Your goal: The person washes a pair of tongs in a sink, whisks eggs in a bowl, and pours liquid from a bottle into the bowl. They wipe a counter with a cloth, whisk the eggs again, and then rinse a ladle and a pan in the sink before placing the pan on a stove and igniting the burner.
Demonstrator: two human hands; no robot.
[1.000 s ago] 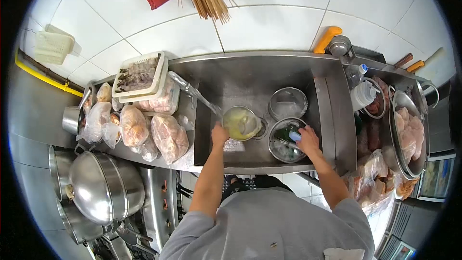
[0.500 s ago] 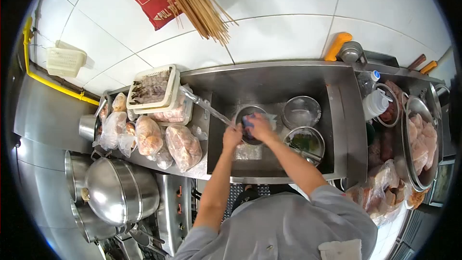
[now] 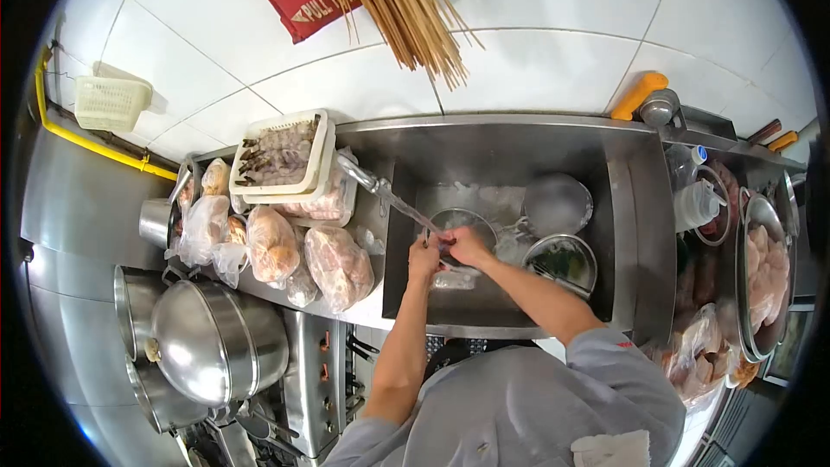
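Note:
My left hand (image 3: 424, 256) and my right hand (image 3: 467, 247) are close together over the sink (image 3: 415, 298), below the end of the metal faucet (image 3: 380, 188). The fingers of both hands are curled around something dark, mostly hidden, that I cannot make out. Just behind my hands stands a round metal bowl (image 3: 478, 218), partly covered by them. To the right is another metal bowl (image 3: 558, 205) with a greyish inside. Nearer to me, a bowl with green contents (image 3: 562, 261) has a metal utensil across it. Whitish water lies on the sink bottom between the bowls.
Left of the sink are bagged raw meat (image 3: 335, 268) and a white tray of prawns (image 3: 281, 154). A lidded steel pot (image 3: 216, 342) stands at lower left. On the right are a plastic bottle (image 3: 696, 205) and a colander of pale meat (image 3: 765, 277). Wooden skewers (image 3: 398, 17) lie behind.
My right hand has come out of the bowl toward my left hand, and the blue thing it held no longer shows. Whitish water now shows around the bowls. The view has shifted slightly.

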